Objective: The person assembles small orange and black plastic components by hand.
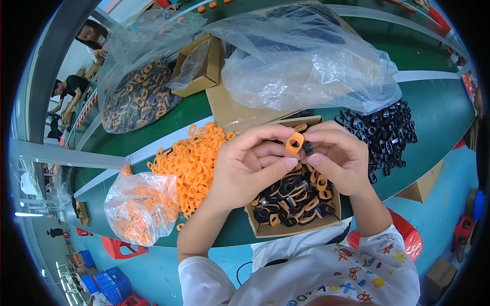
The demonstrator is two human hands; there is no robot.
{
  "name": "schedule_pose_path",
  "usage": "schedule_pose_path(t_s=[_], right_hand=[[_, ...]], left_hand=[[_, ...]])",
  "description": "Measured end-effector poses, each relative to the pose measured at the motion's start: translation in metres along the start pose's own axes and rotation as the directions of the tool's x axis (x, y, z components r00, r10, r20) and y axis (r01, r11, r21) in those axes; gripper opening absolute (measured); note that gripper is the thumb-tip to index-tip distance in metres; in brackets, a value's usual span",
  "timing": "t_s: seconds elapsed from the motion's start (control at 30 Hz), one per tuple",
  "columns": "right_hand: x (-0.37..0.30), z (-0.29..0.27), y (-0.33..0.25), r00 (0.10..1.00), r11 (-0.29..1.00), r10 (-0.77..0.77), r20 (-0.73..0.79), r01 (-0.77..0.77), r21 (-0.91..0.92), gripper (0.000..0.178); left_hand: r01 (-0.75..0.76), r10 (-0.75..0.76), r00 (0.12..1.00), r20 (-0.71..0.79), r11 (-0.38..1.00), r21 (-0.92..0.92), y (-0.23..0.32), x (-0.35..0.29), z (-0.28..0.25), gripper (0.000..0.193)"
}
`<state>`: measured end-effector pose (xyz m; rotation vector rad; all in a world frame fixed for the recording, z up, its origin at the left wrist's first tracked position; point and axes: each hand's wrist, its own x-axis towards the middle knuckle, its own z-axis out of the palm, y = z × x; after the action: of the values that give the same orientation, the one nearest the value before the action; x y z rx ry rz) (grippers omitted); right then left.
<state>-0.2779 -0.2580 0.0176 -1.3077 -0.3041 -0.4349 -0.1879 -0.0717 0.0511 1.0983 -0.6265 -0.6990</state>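
Observation:
Above an open cardboard box (296,231), my two hands meet fingertip to fingertip. My left hand (245,166) pinches a small orange ring-shaped piece (292,150), its opening turned upward. Close beside it, my right hand (339,158) grips a small black piece (308,148) between thumb and fingers. Whether the two pieces touch is hard to tell. Inside the box lie many black-and-orange joined pieces (291,201). A heap of loose orange rings (191,163) spreads to the left of my left hand, and a heap of black pieces (385,137) lies right of my right hand.
A clear bag of orange rings (140,206) rests at the table's left edge. Farther back are a large plastic bag (306,66), a small cardboard box (206,76) and a bag of joined pieces (138,97). A metal post (76,154) stands left. Other people work beyond it.

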Motion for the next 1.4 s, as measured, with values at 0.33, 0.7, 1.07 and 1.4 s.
schedule_pose_path(t_s=[0.33, 0.7, 1.07, 1.4], right_hand=[[-0.001, 0.0, -0.003, 0.999, 0.997, 0.045, -0.002, -0.045, -0.069, 0.037], [0.001, 0.002, -0.003, 0.996, 0.95, -0.091, -0.021, 0.08, -0.302, 0.038], [-0.001, 0.006, -0.007, 0.967, 0.755, -0.254, 0.021, 0.212, -0.62, 0.038], [0.002, 0.001, -0.003, 0.977, 0.823, -0.213, -0.004, 0.177, -0.541, 0.028]], left_hand=[[-0.019, 0.031, 0.997, -0.07, 0.987, 0.162, -0.004, -0.005, 0.005, 0.031], [-0.179, 0.212, 0.975, -0.061, 0.922, 0.344, -0.007, -0.004, 0.008, 0.027], [-0.176, 0.209, 0.977, -0.047, 0.91, 0.374, -0.005, -0.005, 0.013, 0.027], [-0.072, 0.089, 0.991, -0.103, 0.985, 0.158, -0.004, -0.009, 0.008, 0.023]])
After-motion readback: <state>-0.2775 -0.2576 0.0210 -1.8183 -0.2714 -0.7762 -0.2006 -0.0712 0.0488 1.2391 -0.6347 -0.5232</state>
